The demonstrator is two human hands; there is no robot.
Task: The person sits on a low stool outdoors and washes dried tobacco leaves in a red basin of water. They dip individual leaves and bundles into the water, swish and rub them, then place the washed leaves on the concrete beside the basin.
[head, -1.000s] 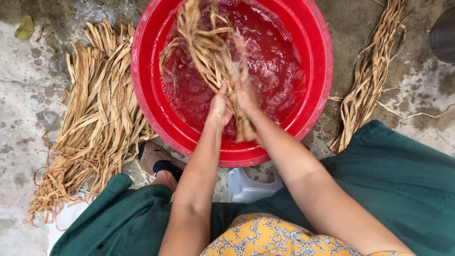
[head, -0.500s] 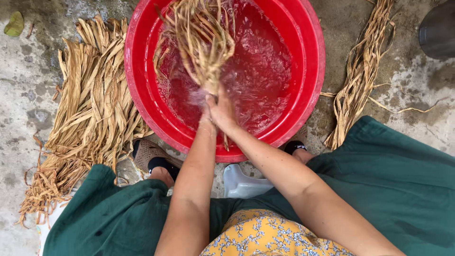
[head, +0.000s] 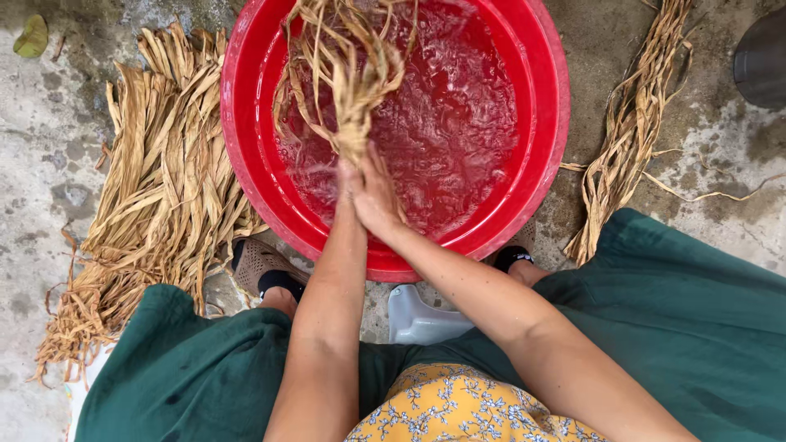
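Overhead view from the head camera. Red round basin (head: pixel 540 106) on a stained concrete floor (head: pixel 49 139), filled with churned, foaming water (head: pixel 458 123).

Bundle of dried, straw-coloured leaf strips (head: pixel 348 74) over the near-left part of the basin, gathered at its lower end and fanning out towards the far rim, with some strands trailing into the water.

Left hand (head: pixel 348 184) and right hand (head: pixel 378 192) pressed together just above the near rim, both at the gathered end of the bundle. Fingers of the right hand curled shut around the strips; left hand mostly hidden behind the right, so its grip not readable. Both forearms bare, converging from the bottom of the frame.

Large heap of flat dried strips (head: pixel 155 205) spread on the floor just left of the basin, touching its wall. Smaller, looser heap of twisted strips (head: pixel 630 139) on the floor to the right, near the basin but apart from it.

Dark green garment (head: pixel 696 319) draped over both knees; yellow flowered cloth (head: pixel 458 409) between them. Pale plastic stool (head: pixel 417 315) below the basin's near edge. Shoes with dark socks either side: brown shoe (head: pixel 258 262) at left, another (head: pixel 516 250) partly hidden at right. Green leaf (head: pixel 33 37) at top left; edge of a dark grey vessel (head: pixel 761 57) at top right.
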